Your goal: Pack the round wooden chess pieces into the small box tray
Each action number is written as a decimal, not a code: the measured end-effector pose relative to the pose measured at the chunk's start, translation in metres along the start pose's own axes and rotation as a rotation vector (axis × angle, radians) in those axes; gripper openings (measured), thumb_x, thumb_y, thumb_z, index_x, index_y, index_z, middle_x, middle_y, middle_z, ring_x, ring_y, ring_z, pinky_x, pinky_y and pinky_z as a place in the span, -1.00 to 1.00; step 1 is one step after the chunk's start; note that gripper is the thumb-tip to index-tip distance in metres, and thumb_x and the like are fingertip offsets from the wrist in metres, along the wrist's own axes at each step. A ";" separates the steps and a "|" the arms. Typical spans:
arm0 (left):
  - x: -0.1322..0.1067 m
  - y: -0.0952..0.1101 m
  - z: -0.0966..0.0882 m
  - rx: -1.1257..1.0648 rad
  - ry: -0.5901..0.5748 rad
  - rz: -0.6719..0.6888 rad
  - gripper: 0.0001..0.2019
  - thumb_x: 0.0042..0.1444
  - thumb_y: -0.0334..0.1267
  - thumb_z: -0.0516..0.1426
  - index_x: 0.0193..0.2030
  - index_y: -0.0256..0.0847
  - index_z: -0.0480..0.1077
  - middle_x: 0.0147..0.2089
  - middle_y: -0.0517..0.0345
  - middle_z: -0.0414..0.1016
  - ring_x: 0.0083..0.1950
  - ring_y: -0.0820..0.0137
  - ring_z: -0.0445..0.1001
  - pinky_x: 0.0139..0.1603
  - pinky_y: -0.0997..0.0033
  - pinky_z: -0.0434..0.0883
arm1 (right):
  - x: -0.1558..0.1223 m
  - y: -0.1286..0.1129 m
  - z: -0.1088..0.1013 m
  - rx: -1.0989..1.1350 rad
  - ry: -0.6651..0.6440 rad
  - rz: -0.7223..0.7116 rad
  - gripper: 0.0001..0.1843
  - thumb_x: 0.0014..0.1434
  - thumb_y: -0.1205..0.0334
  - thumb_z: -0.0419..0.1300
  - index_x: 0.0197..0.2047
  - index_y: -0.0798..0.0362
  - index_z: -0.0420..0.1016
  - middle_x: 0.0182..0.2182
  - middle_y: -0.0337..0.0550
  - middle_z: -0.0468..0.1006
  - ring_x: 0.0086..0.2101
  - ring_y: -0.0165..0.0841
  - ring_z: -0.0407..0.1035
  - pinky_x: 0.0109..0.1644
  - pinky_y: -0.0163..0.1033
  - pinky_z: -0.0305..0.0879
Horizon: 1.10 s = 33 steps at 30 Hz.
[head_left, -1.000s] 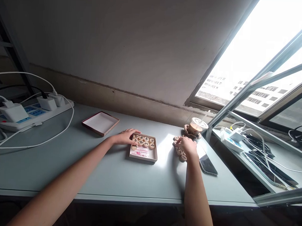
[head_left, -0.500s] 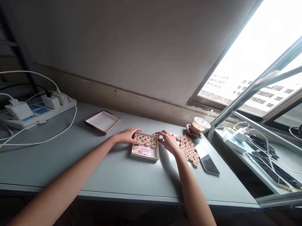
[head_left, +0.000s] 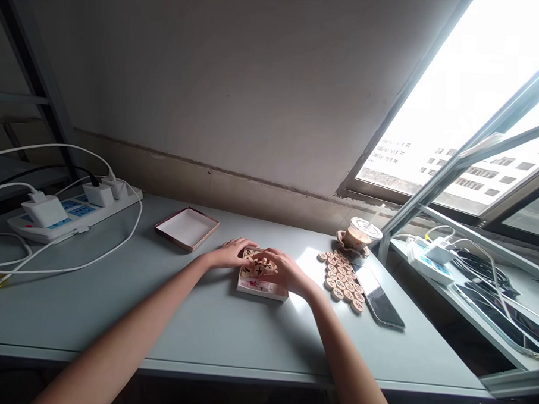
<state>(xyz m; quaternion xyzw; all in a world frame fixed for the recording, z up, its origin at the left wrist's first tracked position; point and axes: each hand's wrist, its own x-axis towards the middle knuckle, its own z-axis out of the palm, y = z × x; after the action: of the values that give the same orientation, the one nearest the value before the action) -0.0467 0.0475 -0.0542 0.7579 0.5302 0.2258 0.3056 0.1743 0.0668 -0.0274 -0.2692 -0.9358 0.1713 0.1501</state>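
A grey wall [head_left: 203,74] fills the upper half of the frame from where I operate, above a pale bench [head_left: 193,324] that spans the lower half. A bright window [head_left: 416,119] takes the upper right. A white power strip [head_left: 79,210] with plugs and cables lies at the left edge. At centre left, an open box lid [head_left: 188,225] rests inside-up, apart from the shallow box [head_left: 262,294] at the lower centre. A dark phone [head_left: 383,302] lies at the lower right. My left hand [head_left: 228,254] has its grip clamped on the box's upper left corner; my right hand [head_left: 288,271] reaches over the box from the right, fingers bent about a round game piece [head_left: 259,271], though whether they pinch it I cannot tell. A lidded cup [head_left: 361,233] with a straw stands right of centre. A small plastic packet [head_left: 250,284] and more pieces lie inside the box; loose pieces [head_left: 341,279] cluster beside the phone.
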 end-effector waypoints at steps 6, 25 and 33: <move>0.000 0.007 0.004 0.073 0.034 -0.038 -0.53 0.09 0.03 0.04 0.15 0.03 0.25 0.21 0.10 0.29 0.23 0.15 0.22 0.25 0.15 0.16 | 0.002 -0.004 0.006 -0.128 0.013 0.035 -0.79 0.10 0.22 0.28 -0.15 -0.02 0.45 -0.24 -0.19 0.52 -0.29 -0.36 0.39 -0.10 -0.20 0.21; 0.002 0.009 0.008 0.103 0.054 -0.058 -0.55 0.10 0.08 0.00 0.10 0.01 0.27 0.20 0.12 0.28 0.21 0.16 0.24 0.25 0.13 0.13 | -0.001 -0.009 -0.006 -0.028 -0.031 0.043 -0.88 0.13 0.15 0.24 -0.29 0.01 0.44 -0.37 -0.26 0.53 -0.44 -0.45 0.32 -0.28 -0.32 0.16; 0.000 0.023 0.011 0.201 0.071 -0.173 -0.41 -0.02 0.21 0.06 0.11 -0.02 0.23 0.21 0.06 0.24 0.24 0.10 0.20 0.27 0.06 0.10 | -0.009 0.017 -0.015 -0.221 0.087 0.200 -0.89 0.12 0.19 0.25 -0.33 0.00 0.41 -0.31 -0.24 0.46 -0.26 -0.35 0.29 -0.17 -0.25 0.11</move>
<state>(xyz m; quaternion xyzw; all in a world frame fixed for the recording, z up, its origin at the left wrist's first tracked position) -0.0237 0.0389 -0.0459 0.7279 0.6239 0.1710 0.2273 0.1944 0.0789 -0.0221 -0.3832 -0.9101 0.0694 0.1419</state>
